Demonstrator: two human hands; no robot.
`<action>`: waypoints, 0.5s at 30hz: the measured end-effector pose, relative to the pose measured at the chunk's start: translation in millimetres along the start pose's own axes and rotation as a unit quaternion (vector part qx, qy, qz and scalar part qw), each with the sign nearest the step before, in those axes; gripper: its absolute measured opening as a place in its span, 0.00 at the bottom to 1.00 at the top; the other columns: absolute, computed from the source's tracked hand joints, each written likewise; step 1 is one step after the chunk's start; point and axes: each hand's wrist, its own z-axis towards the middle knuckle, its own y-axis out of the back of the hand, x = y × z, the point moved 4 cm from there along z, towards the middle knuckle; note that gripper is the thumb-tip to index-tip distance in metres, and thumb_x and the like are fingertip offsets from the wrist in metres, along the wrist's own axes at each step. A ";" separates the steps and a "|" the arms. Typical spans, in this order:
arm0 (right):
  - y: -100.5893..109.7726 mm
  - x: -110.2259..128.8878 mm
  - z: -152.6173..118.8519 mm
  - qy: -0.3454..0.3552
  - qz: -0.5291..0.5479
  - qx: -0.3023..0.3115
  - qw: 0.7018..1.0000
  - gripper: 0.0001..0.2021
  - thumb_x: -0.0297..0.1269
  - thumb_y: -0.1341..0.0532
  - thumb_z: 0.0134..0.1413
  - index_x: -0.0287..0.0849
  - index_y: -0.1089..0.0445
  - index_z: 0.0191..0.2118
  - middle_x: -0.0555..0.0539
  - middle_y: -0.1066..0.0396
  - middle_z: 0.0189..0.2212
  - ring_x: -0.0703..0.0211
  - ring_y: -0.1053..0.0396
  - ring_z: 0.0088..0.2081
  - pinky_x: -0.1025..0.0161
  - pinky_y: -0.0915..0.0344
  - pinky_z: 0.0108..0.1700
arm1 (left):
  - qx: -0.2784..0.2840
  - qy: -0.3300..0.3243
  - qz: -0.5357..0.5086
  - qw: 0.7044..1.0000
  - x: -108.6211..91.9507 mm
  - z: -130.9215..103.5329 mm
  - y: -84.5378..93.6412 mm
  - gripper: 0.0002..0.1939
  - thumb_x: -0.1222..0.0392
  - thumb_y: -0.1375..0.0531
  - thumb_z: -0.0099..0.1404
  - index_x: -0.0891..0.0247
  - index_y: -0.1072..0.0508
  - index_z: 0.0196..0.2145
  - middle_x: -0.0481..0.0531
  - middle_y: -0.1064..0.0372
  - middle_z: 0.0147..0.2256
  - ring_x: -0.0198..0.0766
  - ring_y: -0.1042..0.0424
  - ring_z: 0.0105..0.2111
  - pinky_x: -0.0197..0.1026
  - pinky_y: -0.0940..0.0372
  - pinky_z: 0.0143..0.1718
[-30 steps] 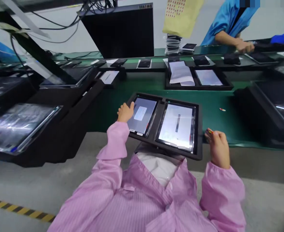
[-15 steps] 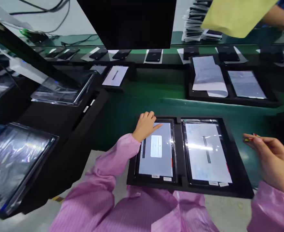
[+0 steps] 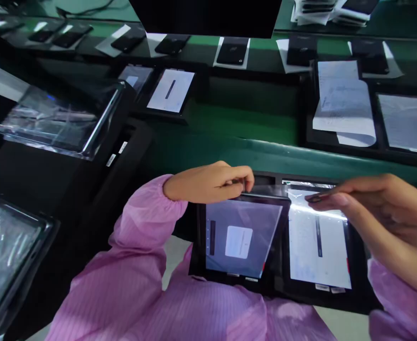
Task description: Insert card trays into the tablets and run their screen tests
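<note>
Left hand (image 3: 212,182) now closed on the top edge of the left tablet (image 3: 244,218); half a second ago its fingers only lay over the screen's upper corner. Tablet's top edge has come up, tilted, out of the black tray (image 3: 363,291), lower edge apparently still at its recess; I read a lift under way. Right hand (image 3: 389,215) has swung in from beside the tray to above the right tablet (image 3: 304,246), which lies flat; fingertips pinch a small dark item (image 3: 314,199), too blurred to identify
</note>
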 end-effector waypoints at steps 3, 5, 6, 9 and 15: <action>-13.6 26.3 15.5 0.101 -0.030 0.043 0.994 0.03 0.39 0.39 0.59 0.50 0.30 0.38 0.54 0.25 0.29 0.64 0.25 0.28 0.70 0.29 0.28 | -0.018 -0.043 -0.031 0.998 -19.8 -6.1 7.6 0.13 0.69 0.52 0.62 0.64 0.30 0.39 0.41 0.39 0.21 0.25 0.46 0.16 0.32 0.48 0.22; -20.0 35.5 21.3 0.123 -0.054 0.054 0.990 0.02 0.40 0.41 0.61 0.50 0.32 0.39 0.55 0.25 0.29 0.65 0.26 0.27 0.70 0.31 0.26 | -0.037 -0.062 -0.039 0.997 -26.1 -8.0 7.3 0.14 0.70 0.51 0.59 0.65 0.29 0.38 0.42 0.38 0.21 0.24 0.45 0.15 0.32 0.48 0.21; -23.1 38.5 23.1 0.131 -0.065 0.065 0.987 0.02 0.40 0.42 0.62 0.51 0.33 0.39 0.55 0.25 0.29 0.65 0.26 0.27 0.69 0.32 0.25 | -0.042 -0.065 -0.044 0.996 -27.1 -8.3 6.2 0.14 0.70 0.51 0.59 0.65 0.29 0.37 0.42 0.38 0.21 0.24 0.45 0.16 0.32 0.48 0.21; -29.8 43.6 26.7 0.154 -0.081 0.092 0.980 0.03 0.40 0.43 0.63 0.49 0.35 0.39 0.56 0.26 0.29 0.67 0.27 0.27 0.71 0.32 0.26 | -0.058 -0.072 -0.051 0.994 -25.9 -6.9 3.3 0.13 0.69 0.50 0.58 0.64 0.28 0.36 0.42 0.39 0.21 0.25 0.44 0.16 0.31 0.48 0.20; -30.9 41.3 32.3 0.150 -0.100 0.107 0.978 0.04 0.40 0.43 0.63 0.48 0.35 0.39 0.55 0.26 0.29 0.68 0.27 0.26 0.74 0.37 0.20 | -0.068 -0.105 -0.041 0.991 -25.9 0.4 3.0 0.09 0.68 0.49 0.59 0.63 0.30 0.33 0.41 0.40 0.21 0.25 0.46 0.16 0.33 0.48 0.22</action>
